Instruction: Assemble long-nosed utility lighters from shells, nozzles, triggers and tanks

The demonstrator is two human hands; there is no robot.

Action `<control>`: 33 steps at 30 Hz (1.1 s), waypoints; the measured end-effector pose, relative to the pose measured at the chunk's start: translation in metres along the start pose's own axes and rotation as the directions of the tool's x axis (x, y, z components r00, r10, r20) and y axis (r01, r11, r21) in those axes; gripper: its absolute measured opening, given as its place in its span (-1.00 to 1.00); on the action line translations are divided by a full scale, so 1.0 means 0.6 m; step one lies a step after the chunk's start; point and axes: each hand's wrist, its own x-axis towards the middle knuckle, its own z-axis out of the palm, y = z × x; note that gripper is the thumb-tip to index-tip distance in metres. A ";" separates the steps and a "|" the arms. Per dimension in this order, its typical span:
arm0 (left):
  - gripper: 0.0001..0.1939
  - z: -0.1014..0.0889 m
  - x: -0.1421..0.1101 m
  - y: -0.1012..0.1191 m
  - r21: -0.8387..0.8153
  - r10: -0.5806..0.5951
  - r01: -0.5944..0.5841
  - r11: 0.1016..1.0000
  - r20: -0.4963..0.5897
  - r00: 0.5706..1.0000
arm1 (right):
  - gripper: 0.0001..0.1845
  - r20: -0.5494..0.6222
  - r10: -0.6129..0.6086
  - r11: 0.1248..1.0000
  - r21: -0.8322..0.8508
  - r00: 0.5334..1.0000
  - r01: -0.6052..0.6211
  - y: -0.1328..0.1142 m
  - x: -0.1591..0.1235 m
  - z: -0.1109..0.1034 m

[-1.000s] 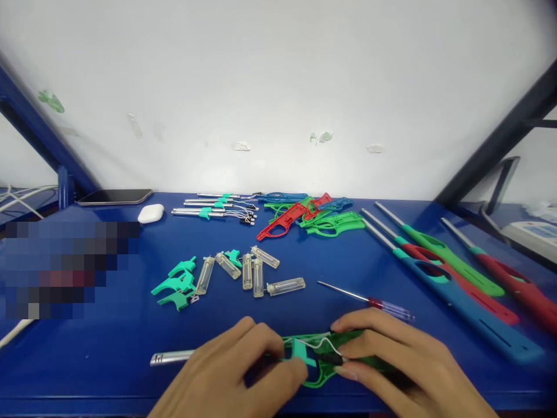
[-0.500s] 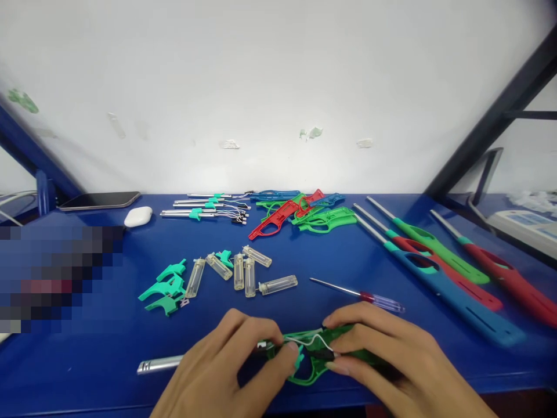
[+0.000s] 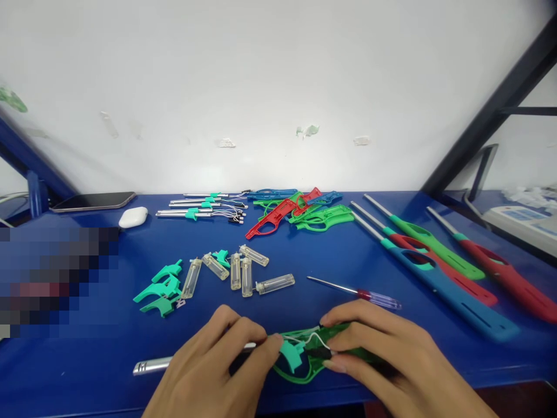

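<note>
A green lighter half-shell (image 3: 317,354) with a long metal nozzle tube (image 3: 150,366) lies at the near edge of the blue table (image 3: 87,360). My left hand (image 3: 217,366) pinches the tube where it meets the shell, beside a teal trigger piece (image 3: 290,353). My right hand (image 3: 383,360) presses down on the shell's handle end, its fingertips at the black part and white wire (image 3: 319,339) inside. Both hands have their fingers closed on the assembly.
Beyond the hands lie a red-handled screwdriver (image 3: 357,292), several clear fuel tanks (image 3: 241,273), teal triggers (image 3: 161,287), nozzle tubes with wires (image 3: 200,206), coloured empty shells (image 3: 300,213) and finished long lighters (image 3: 439,267). A phone (image 3: 93,201) and white earbud case (image 3: 133,217) sit far left.
The view has drifted slightly. The teal trigger now shows more plainly below my left fingertips. Both hands stay on the green shell in almost the same place.
</note>
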 end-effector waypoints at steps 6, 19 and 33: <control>-0.62 0.015 0.003 -0.006 -0.016 0.018 -0.018 1.000 -0.019 1.000 | -0.81 0.016 -0.016 1.000 -0.018 1.000 0.016 0.002 0.001 0.000; -0.68 0.033 0.005 0.005 -0.079 0.021 -0.023 0.997 -0.022 1.000 | -0.68 0.024 -0.078 0.995 -0.058 0.997 0.080 0.001 0.002 -0.002; -0.55 0.042 0.007 0.011 -0.140 -0.052 0.055 0.989 0.025 0.998 | -0.76 0.057 -0.117 0.991 -0.059 0.991 0.121 0.004 0.001 -0.001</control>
